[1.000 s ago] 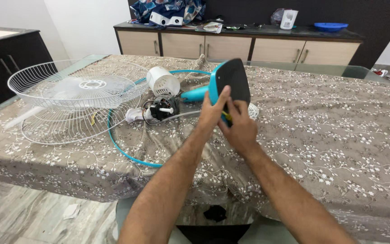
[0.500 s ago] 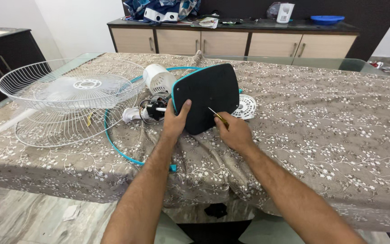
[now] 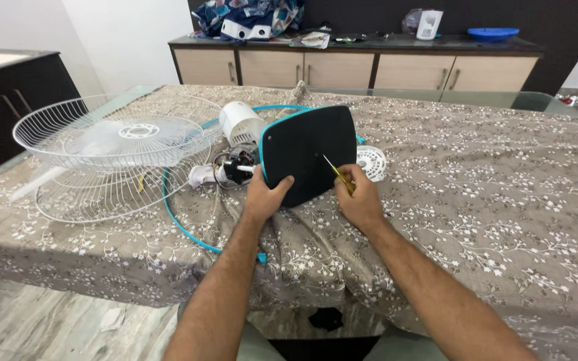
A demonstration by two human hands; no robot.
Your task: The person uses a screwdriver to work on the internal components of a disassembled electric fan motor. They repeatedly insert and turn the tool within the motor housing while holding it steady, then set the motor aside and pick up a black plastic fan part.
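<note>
Across the dining table, draped in a brown flowered cloth, fan parts lie spread out: white wire guards stacked at the far left, a white motor housing with its wiring beside them, a teal ring looping round, and a small round white cap near the middle. The left hand has its fingers curled shut on the lower edge of the black, teal-rimmed fan base, propping it up on its edge with the flat underside turned toward the person, seemingly so the tool can reach it squarely. The right hand pinches a slim yellow-handled screwdriver, tip set against the middle of the base. Half a second earlier the base stood much the same; a second ago it was turned nearly edge-on.
</note>
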